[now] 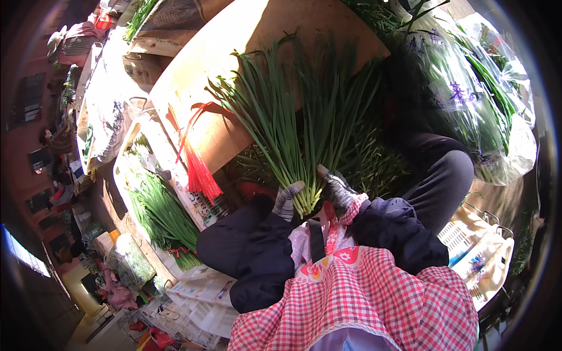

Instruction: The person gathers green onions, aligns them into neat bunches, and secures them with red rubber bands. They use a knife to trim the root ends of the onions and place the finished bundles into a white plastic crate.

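Observation:
Between my two hands is a fanned bunch of green garlic chives (281,114), its pale cut ends towards me and its leaves spread over a wooden board (210,74). My left hand (286,199), in a grey knit glove, grips the stems low on their left side. On the right side of the same stems is my right hand (341,188), also gloved, with a pink cuff at the wrist. The fingers behind the bunch are hidden. A bundle of red ribbon ties (199,171) hangs over the board's left edge.
To my left, a white plastic crate (127,175) holds chive bundles (164,206) bound with red ties. Clear plastic bags (470,96) full of greens stand at the right. Loose trimmings (377,158) lie between my knees. Another crate (478,245) sits at my right side.

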Demonstrator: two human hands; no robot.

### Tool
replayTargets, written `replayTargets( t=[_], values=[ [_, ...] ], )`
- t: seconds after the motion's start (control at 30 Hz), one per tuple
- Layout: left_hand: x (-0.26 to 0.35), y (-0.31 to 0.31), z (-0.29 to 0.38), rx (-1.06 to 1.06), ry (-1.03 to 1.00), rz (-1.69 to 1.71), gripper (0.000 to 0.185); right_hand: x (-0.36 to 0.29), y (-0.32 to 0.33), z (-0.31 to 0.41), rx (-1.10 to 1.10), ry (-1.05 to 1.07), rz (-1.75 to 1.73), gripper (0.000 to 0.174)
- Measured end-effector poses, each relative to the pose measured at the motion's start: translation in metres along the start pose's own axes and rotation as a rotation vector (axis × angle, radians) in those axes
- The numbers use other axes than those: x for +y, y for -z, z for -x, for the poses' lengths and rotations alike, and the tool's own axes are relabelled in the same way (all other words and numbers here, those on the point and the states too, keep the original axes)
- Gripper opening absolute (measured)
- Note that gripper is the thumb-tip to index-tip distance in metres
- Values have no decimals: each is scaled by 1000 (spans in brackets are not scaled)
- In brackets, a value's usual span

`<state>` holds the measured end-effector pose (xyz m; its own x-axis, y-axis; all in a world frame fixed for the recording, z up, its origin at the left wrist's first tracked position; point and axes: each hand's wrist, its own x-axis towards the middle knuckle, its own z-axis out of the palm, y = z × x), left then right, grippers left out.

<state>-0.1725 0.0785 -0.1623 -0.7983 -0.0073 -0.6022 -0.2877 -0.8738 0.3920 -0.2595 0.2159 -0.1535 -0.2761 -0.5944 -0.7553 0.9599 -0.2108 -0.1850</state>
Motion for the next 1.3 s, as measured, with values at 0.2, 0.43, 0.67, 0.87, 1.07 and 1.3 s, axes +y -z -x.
replayTargets(
  t=[0.2,0.43,0.67,0.87,1.07,1.3],
  values=[
    [1,0,-1,12,53,25,63,-7,-2,9,17,51,216,52],
    [-4,-9,-4,23,73,218,62,-7,0,-1,-23,99,121,48],
    [-18,-8,-10,-45,46,302,61,-23,11,2,-3,141,344,57],
    [-23,-2,-19,-39,182,359,63,-29,9,23,357,136,532,59],
    [-23,-15,-19,-151,180,329,72,-25,31,22,341,201,271,44],
    [-25,-15,-22,-161,151,317,69,-26,13,31,389,810,549,23]
  ],
)
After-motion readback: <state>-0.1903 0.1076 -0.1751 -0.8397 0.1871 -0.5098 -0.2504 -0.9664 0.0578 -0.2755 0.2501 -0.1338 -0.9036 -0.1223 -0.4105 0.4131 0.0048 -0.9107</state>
